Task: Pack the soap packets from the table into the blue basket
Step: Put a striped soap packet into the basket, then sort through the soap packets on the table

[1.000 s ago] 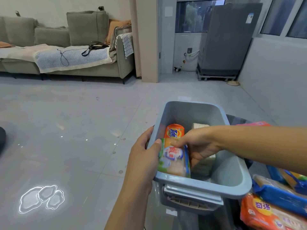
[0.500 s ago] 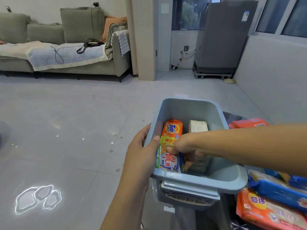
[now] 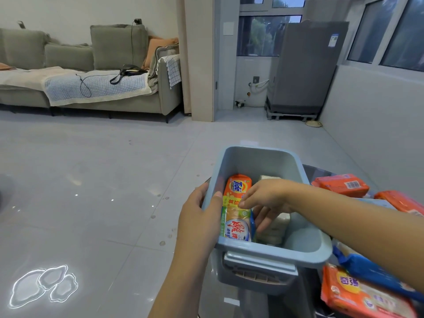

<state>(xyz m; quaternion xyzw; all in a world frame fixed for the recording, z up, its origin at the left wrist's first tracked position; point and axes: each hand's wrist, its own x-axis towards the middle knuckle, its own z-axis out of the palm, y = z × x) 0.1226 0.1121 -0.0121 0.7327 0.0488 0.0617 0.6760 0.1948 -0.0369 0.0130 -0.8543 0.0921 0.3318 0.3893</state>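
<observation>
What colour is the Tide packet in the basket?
Orange, with a yellow band lower down. The Tide packet shows best in the head view, inside the blue basket.

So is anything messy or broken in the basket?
Nothing looks broken or spilled. In the blue basket the green-and-white soap packet stands against the left wall by the orange Tide packet; the right hand is over them.

Inside the basket, we see our right hand covering most of the pale bars; right of the basket, the orange packet runs off frame.
</observation>
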